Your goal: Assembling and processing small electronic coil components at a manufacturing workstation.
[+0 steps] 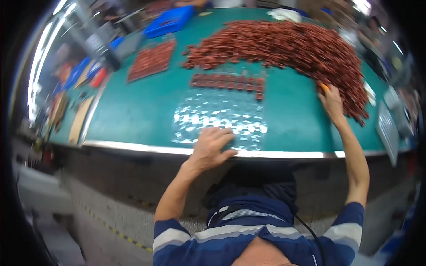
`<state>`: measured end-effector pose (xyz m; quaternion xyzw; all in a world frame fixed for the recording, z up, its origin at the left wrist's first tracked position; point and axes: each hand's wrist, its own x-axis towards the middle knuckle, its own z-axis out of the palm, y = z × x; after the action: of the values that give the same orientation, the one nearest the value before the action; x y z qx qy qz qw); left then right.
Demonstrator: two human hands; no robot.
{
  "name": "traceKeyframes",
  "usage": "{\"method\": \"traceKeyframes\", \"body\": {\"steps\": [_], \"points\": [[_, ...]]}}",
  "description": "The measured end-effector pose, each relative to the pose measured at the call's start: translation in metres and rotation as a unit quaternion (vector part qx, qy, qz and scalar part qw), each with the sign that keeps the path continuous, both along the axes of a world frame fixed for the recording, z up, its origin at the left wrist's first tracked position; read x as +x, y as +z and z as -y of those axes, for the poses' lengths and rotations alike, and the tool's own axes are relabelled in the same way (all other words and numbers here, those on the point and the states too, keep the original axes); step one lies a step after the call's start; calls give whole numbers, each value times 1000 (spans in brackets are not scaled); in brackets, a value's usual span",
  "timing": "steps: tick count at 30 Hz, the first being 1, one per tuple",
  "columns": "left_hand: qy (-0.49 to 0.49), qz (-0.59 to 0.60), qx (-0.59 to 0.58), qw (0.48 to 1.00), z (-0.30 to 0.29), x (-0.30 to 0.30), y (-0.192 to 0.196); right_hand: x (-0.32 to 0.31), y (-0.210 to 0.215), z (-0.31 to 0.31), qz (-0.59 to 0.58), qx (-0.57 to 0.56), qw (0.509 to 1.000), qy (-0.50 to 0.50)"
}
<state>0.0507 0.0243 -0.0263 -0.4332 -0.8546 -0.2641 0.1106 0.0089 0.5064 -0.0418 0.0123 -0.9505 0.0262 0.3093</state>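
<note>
My left hand [213, 147] lies on the near part of a clear plastic blister tray [184, 117], its fingers spread and nothing held. Small red-brown parts [227, 82] fill the tray's far row, with one more below at that row's right end. At the right, my right hand [332, 103] reaches to the inner edge of a big heap of the same red-brown parts [284, 44]. Its fingers are curled together, and an orange cover [326, 88] shows at a fingertip. Whatever the fingertips hold is too blurred to make out.
Another tray full of red-brown parts [152, 60] lies at the far left, near a blue bin [168, 22]. A metal strip [128, 145] edges the green table [128, 113]. Cardboard [81, 119] lies at the left, and a grey panel [387, 131] stands at the right.
</note>
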Motion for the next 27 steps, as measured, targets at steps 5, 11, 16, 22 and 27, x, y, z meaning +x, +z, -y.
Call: {"method": "traceKeyframes", "body": {"steps": [5, 11, 16, 22, 27], "points": [[13, 2, -2, 1000, 10, 9, 7, -6, 5, 12, 39, 75, 996, 33], [10, 20, 1, 1000, 7, 8, 9, -12, 43, 6, -73, -192, 978, 31], [76, 170, 235, 954, -35, 18, 35, 23, 95, 114, -9, -457, 874, 164], [-171, 583, 480, 632, -92, 23, 37, 71, 91, 215, 120, -587, 732, 323], [-126, 486, 462, 731, -83, 25, 29, 83, 89, 217, 177, -632, 678, 330]]}}
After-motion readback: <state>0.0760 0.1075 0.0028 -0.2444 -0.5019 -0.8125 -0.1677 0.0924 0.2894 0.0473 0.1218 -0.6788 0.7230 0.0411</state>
